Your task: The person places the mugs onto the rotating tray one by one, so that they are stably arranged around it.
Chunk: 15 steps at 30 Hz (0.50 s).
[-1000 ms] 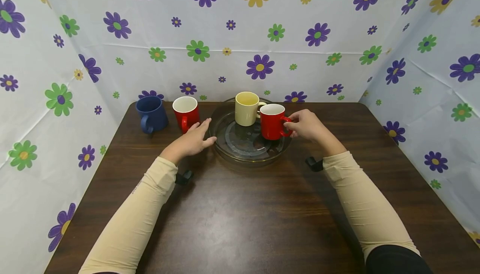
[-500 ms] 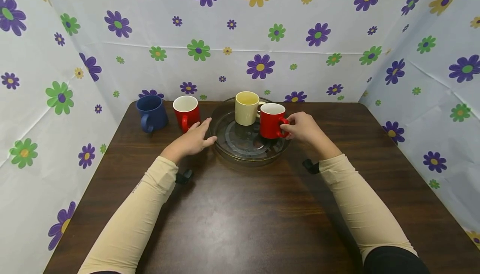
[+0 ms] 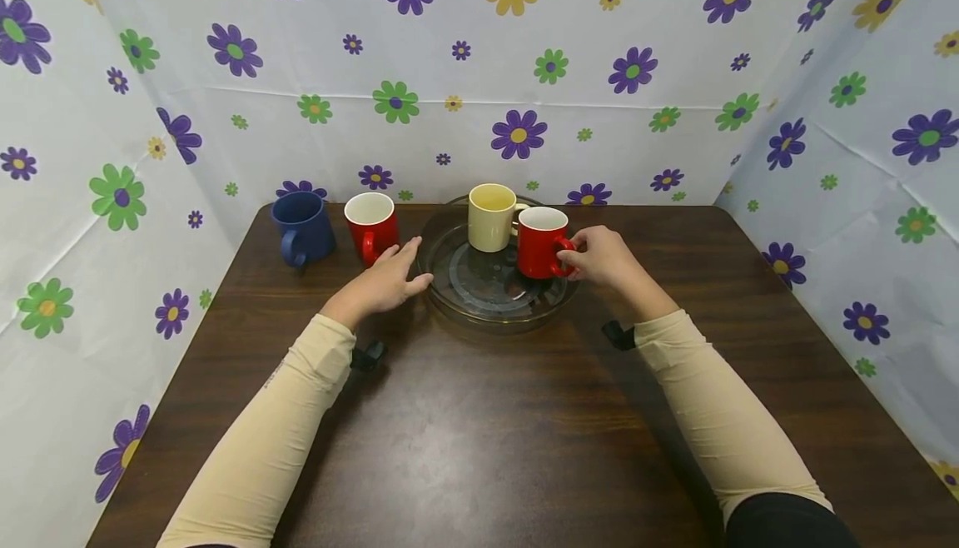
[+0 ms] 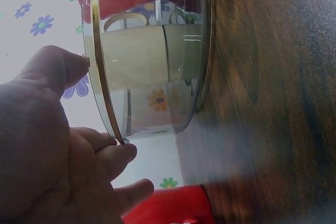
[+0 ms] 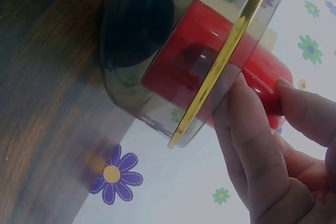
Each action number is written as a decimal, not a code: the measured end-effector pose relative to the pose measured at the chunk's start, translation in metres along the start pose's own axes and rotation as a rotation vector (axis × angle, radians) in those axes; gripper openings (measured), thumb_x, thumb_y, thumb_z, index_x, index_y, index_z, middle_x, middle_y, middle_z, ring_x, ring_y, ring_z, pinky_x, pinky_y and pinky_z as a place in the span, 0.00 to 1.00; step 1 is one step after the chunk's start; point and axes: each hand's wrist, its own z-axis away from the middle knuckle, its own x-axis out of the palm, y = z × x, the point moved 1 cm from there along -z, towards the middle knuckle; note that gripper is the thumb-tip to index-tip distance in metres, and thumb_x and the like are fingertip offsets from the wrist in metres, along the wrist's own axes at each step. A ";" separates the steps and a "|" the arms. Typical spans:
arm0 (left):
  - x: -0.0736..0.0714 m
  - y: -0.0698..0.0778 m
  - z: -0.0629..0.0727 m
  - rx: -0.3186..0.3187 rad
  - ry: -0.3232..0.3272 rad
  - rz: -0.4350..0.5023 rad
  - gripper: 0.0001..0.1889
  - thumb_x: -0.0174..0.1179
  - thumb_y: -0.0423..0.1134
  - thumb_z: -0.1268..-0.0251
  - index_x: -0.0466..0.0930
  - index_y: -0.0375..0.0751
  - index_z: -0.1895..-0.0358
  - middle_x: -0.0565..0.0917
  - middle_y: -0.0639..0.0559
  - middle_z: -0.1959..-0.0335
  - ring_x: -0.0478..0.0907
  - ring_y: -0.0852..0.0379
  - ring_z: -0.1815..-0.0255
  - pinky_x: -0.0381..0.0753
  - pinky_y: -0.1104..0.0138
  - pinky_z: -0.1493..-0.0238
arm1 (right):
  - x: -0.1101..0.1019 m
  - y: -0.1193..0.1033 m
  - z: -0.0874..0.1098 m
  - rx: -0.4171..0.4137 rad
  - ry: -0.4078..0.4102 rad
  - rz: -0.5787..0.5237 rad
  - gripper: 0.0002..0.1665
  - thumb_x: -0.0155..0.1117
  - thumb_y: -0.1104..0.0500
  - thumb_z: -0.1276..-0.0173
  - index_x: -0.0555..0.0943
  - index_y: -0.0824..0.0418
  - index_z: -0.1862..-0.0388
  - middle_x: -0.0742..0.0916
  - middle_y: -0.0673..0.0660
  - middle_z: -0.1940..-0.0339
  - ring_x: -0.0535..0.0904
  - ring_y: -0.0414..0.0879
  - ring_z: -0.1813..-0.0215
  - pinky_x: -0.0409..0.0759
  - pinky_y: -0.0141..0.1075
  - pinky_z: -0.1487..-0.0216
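A round, clear glass dish [image 3: 490, 308] with a gold rim holds a cream mug [image 3: 489, 227] and a red mug [image 3: 538, 248]. My right hand [image 3: 605, 258] pinches the red mug's handle at the dish's right side. Through the glass in the right wrist view, the red mug [image 5: 181, 59] looks upright, beside the cream one. On the other side, my left hand [image 3: 377, 281] touches the dish's rim with extended, spread fingers. The left wrist view shows the fingertips [image 4: 119, 156] against the gold rim [image 4: 100, 72]. The exact contact under the red mug is unclear.
Left of the dish stands a second red mug [image 3: 372, 223], close behind my left hand, and then a blue mug [image 3: 303, 227]. All rest near the back edge of a dark wooden table [image 3: 479, 431]. Flower-patterned sheets [image 3: 449, 32] hang behind and on both sides.
The held red mug and my right hand have shifted slightly left, towards the cream mug. My left hand stays at the dish's rim.
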 end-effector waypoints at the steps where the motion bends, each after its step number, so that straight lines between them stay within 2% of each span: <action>1: 0.000 0.000 0.000 -0.003 0.003 0.003 0.43 0.52 0.50 0.22 0.39 0.34 0.18 0.45 0.37 0.17 0.39 0.33 0.18 0.45 0.38 0.23 | 0.000 0.000 -0.001 -0.003 -0.003 -0.002 0.16 0.66 0.58 0.26 0.82 0.73 0.53 0.87 0.70 0.57 0.89 0.61 0.59 0.88 0.43 0.57; 6: 0.000 -0.001 0.001 -0.008 0.011 0.010 0.43 0.52 0.49 0.22 0.39 0.34 0.18 0.46 0.37 0.17 0.39 0.33 0.18 0.44 0.39 0.23 | 0.001 -0.002 -0.002 -0.013 -0.032 -0.012 0.17 0.66 0.57 0.26 0.81 0.73 0.54 0.87 0.70 0.57 0.89 0.62 0.58 0.86 0.47 0.53; 15: -0.001 0.001 -0.001 -0.004 0.010 0.017 0.42 0.53 0.48 0.23 0.40 0.31 0.19 0.46 0.36 0.17 0.40 0.33 0.18 0.45 0.41 0.22 | 0.007 -0.005 0.002 0.024 -0.050 -0.036 0.15 0.66 0.59 0.26 0.78 0.73 0.55 0.85 0.71 0.56 0.89 0.61 0.57 0.86 0.49 0.51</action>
